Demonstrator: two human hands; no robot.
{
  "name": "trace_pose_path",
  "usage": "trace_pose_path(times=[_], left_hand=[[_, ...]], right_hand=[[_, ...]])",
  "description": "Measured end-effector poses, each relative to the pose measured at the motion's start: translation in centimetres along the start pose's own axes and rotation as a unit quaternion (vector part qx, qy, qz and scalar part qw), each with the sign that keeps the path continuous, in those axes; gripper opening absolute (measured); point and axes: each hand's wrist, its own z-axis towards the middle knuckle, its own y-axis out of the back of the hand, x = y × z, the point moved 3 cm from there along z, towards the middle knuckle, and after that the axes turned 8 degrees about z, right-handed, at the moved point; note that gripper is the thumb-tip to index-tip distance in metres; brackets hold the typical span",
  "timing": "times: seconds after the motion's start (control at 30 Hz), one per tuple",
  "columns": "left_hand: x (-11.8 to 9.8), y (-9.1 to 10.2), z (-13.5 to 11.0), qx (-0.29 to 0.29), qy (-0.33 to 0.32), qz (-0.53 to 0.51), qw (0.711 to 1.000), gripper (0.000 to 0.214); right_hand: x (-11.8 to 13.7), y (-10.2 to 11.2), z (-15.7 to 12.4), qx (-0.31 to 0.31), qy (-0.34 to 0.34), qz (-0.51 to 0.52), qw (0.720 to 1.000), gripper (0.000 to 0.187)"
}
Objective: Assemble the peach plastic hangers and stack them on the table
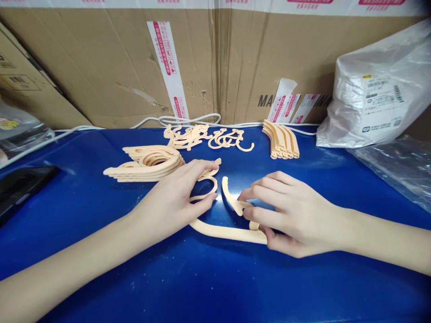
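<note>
Right hand [292, 213]: fingers bent, thumb drawn in toward them and closed on the right end of a long cream bar [229, 232]. The fingertips touch the lower end of a short curved arm [230, 195], whose far tip stands free to the left of them. A small cream part shows between forefinger and thumb; its full shape is hidden.

Left hand [178, 188]: thumb and forefinger stand apart, a curved cream loop [216, 185] lying between their tips. The forefinger lies over another cream piece. Whether the remaining fingers clamp anything beneath the palm cannot be told. The long bar runs from below the left thumb, on the near side, across to the right fingers.

Just beyond the left hand, to its left, lies a nested stack of cream frames [144, 172]. Farther off are a heap of small cream parts [188, 138], loose hooks [247, 147] to its right, and a stack of curved strips [283, 141] farther right.

All of these are on a blue table [215, 287]. A white cable [188, 117] runs along its far edge, before cardboard [111, 58]. A white plastic bag [363, 98] stands at far right; a black device [27, 186] lies at left.
</note>
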Motion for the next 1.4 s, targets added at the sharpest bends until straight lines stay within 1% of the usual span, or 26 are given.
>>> trace_pose_path(times=[0.13, 0.27, 0.3, 0.43, 0.57, 0.67, 0.83, 1.03, 1.23, 1.33, 1.4], left_hand=[[-0.6, 0.1, -0.1, -0.008, -0.025, 0.045, 0.999, 0.033], [-0.8, 0.0, -0.1, -0.012, -0.036, 0.072, 0.997, 0.023], [-0.8, 0.0, -0.1, -0.014, -0.037, 0.075, 0.996, 0.022], [-0.8, -0.1, -0.1, -0.009, -0.037, 0.082, 0.996, 0.017], [-0.9, -0.1, -0.1, -0.008, -0.045, 0.089, 0.995, 0.016], [-1.0, -0.2, -0.1, -0.008, -0.051, 0.079, 0.996, 0.016], [-1.1, 0.0, -0.1, -0.010, -0.043, 0.051, 0.998, 0.014], [-1.1, -0.2, -0.2, -0.001, -0.033, 0.035, 0.999, 0.014], [-1.2, -0.4, -0.2, 0.015, -0.043, 0.016, 0.999, 0.016], [-1.2, -0.4, -0.3, 0.013, -0.043, -0.008, 0.999, 0.021], [-1.1, -0.5, -0.3, 0.012, -0.035, -0.029, 0.999, 0.026]], right_hand=[[0.3, -0.1, 0.0, 0.006, 0.013, 0.023, 1.000, 0.020], [0.6, -0.1, -0.1, -0.012, 0.025, -0.001, 1.000, 0.034], [0.7, -0.2, -0.1, -0.011, 0.030, -0.008, 0.999, 0.035], [1.1, -0.3, -0.2, 0.003, 0.056, -0.010, 0.998, 0.033], [1.5, -0.4, -0.2, -0.001, 0.083, -0.021, 0.996, 0.032], [1.7, -0.4, -0.2, -0.004, 0.097, -0.024, 0.995, 0.029], [1.7, -0.5, -0.2, 0.000, 0.099, -0.006, 0.995, 0.019], [1.9, -0.7, -0.4, 0.027, 0.110, 0.001, 0.994, 0.021], [1.6, -0.6, -0.4, 0.019, 0.095, 0.019, 0.995, 0.022], [1.3, -0.5, -0.3, 0.010, 0.083, 0.024, 0.996, 0.024], [1.2, -0.5, -0.3, 0.005, 0.080, 0.024, 0.996, 0.022]])
